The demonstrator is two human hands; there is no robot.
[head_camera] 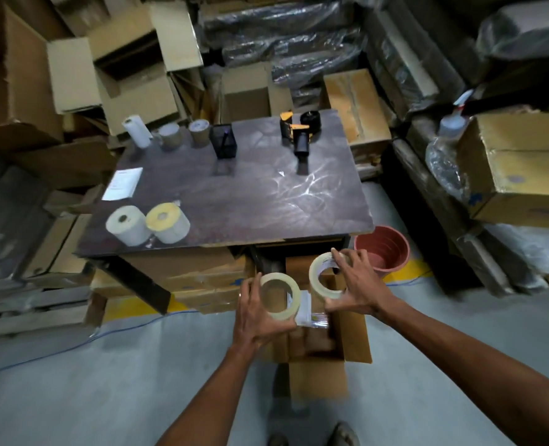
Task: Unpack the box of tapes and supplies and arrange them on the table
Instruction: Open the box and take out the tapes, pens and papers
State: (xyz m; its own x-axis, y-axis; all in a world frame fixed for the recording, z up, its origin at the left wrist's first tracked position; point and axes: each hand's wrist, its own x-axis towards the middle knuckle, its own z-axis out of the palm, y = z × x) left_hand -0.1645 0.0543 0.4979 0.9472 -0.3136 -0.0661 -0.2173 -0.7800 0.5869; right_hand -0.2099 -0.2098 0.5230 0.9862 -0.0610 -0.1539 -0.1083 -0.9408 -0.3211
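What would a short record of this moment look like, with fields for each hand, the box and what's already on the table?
left hand: left hand grips a tape roll over the box
right hand: right hand grips a second tape roll
box: open cardboard box on the floor, in front of the table
table: dark table holding two large rolls at the near left corner, a paper sheet, a mesh pen holder and a tape dispenser
beside the table: red bucket

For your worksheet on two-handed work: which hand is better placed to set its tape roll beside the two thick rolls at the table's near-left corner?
Left hand: its tape roll is nearer those thick rolls; the right hand would cross over.
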